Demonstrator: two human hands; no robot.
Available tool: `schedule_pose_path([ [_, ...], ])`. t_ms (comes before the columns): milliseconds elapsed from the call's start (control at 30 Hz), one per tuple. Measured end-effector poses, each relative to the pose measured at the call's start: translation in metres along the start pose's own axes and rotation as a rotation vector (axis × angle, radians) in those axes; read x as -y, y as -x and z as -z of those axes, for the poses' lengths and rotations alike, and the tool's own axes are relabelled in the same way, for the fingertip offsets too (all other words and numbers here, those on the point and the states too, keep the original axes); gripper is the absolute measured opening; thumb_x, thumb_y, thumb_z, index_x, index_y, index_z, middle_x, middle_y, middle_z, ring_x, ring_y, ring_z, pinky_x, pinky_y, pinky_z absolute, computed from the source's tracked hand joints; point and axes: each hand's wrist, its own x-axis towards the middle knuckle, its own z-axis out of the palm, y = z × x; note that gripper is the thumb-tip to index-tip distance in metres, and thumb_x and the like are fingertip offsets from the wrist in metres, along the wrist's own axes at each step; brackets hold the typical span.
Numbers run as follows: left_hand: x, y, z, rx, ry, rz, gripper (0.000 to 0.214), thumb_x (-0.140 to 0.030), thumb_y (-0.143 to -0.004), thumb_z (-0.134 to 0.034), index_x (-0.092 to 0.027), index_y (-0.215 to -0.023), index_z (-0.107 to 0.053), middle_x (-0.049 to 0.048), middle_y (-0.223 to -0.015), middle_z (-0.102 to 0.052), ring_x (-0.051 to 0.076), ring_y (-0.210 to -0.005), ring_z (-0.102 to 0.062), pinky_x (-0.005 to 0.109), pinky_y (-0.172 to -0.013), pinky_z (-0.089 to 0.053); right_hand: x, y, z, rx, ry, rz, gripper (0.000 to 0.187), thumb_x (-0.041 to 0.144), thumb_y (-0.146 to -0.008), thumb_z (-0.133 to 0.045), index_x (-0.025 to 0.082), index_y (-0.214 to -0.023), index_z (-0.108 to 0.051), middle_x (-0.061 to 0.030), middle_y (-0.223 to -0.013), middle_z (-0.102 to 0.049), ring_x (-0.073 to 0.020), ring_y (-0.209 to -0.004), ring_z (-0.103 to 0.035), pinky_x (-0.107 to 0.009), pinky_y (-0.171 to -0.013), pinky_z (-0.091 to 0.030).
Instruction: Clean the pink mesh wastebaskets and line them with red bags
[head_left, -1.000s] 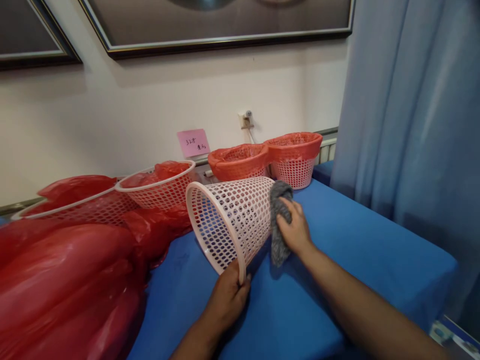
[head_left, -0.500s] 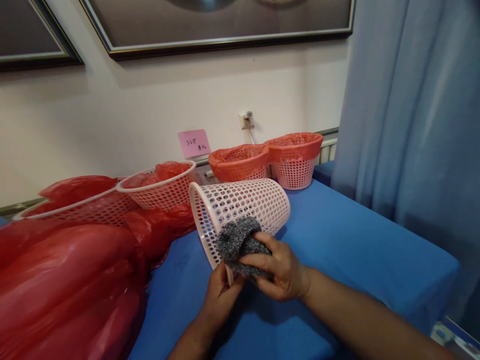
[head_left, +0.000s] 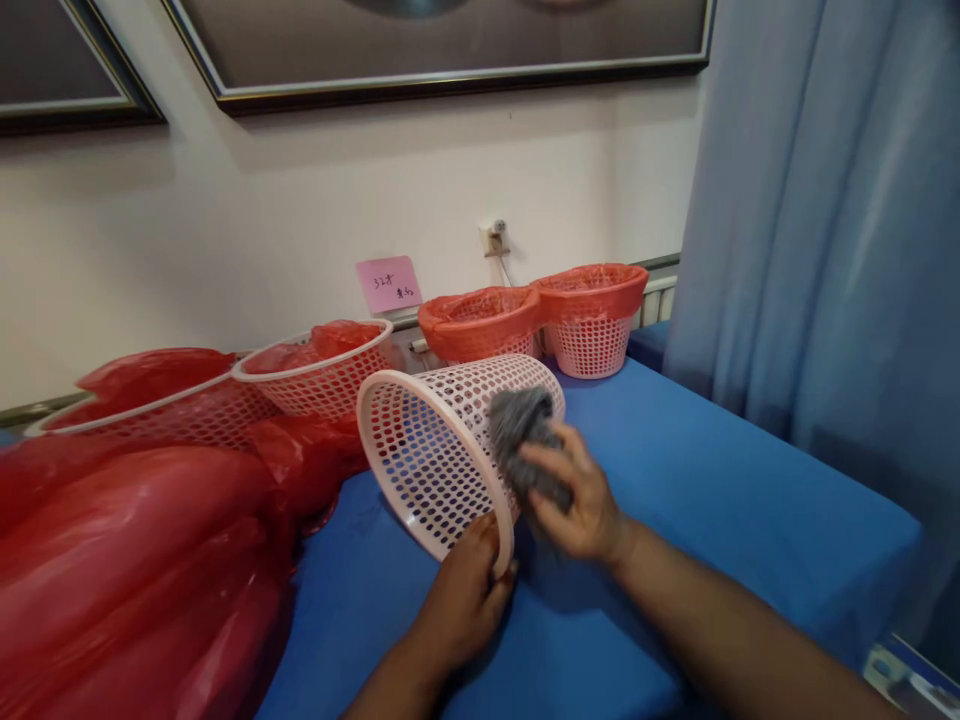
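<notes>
A pale pink perforated basket [head_left: 442, 440] lies on its side on the blue table [head_left: 675, 500], its open mouth facing me and to the left. My left hand [head_left: 469, 590] grips the lower part of its rim, fingers closed. My right hand [head_left: 577, 495] is closed on a grey fuzzy cloth [head_left: 521, 425] and presses it against the basket's outer side wall, near its base end.
Two upright baskets lined with red bags [head_left: 480, 325] [head_left: 592, 310] stand at the back by the wall. Left of them are more baskets [head_left: 319, 370] and a heap of red plastic bags [head_left: 127, 540]. A blue curtain [head_left: 825, 230] hangs at the right. A pink note [head_left: 388, 284] is stuck to the wall.
My right hand has slid the grey cloth from the basket's base to its rim and back toward the middle of its side. The basket has turned slightly in my left hand.
</notes>
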Motion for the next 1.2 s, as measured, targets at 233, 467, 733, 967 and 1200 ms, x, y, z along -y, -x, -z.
schedule_pose_path([
  [233,-0.002,-0.006,0.005,-0.054,0.032,0.039,0.053,-0.026,-0.097,-0.051,-0.024,-0.150,-0.050,0.0121,-0.148,-0.058,0.031,-0.140,-0.050,0.054,-0.122,-0.035,-0.027,-0.010,0.000,-0.116,0.060,-0.333,0.048,0.025,-0.082,-0.058,0.023,-0.129,-0.065,-0.0121,-0.133,-0.061,-0.0299,-0.126,-0.059,-0.052,-0.110,-0.047],
  [467,0.010,-0.006,-0.001,0.052,-0.039,0.041,0.061,-0.007,-0.081,-0.056,-0.021,-0.140,-0.060,0.0137,-0.143,-0.061,0.031,-0.134,-0.055,0.054,-0.118,-0.040,-0.047,-0.022,0.012,-0.206,0.028,-0.482,0.047,0.029,-0.081,-0.059,0.021,-0.126,-0.067,-0.0114,-0.125,-0.066,-0.0297,-0.122,-0.061,-0.054,-0.110,-0.047],
  [733,-0.006,-0.001,0.010,-0.181,0.237,0.175,0.045,-0.034,-0.090,-0.066,-0.019,-0.132,-0.062,0.0119,-0.123,-0.072,0.031,-0.112,-0.068,0.046,-0.101,-0.054,0.026,0.000,0.001,0.206,-0.139,0.194,0.058,0.016,-0.074,-0.058,0.029,-0.130,-0.061,-0.0086,-0.142,-0.048,-0.0227,-0.111,-0.066,-0.036,-0.091,-0.059],
  [967,-0.009,0.004,0.014,-0.335,0.399,0.215,0.045,-0.046,-0.099,-0.052,-0.020,-0.134,-0.065,0.0102,-0.130,-0.070,0.031,-0.127,-0.061,0.049,-0.113,-0.046,-0.022,-0.002,-0.011,-0.046,-0.011,-0.219,0.044,0.021,-0.081,-0.059,0.024,-0.125,-0.065,-0.0120,-0.138,-0.057,-0.0274,-0.127,-0.058,-0.047,-0.110,-0.048],
  [1200,-0.010,0.002,0.012,-0.233,0.165,0.078,0.044,-0.034,-0.098,-0.055,-0.023,-0.139,-0.062,0.0117,-0.130,-0.070,0.031,-0.123,-0.064,0.049,-0.110,-0.049,-0.074,-0.019,0.002,-0.317,-0.037,-0.751,0.048,0.034,-0.082,-0.056,0.020,-0.127,-0.064,-0.0104,-0.117,-0.069,-0.0291,-0.111,-0.064,-0.055,-0.104,-0.050],
])
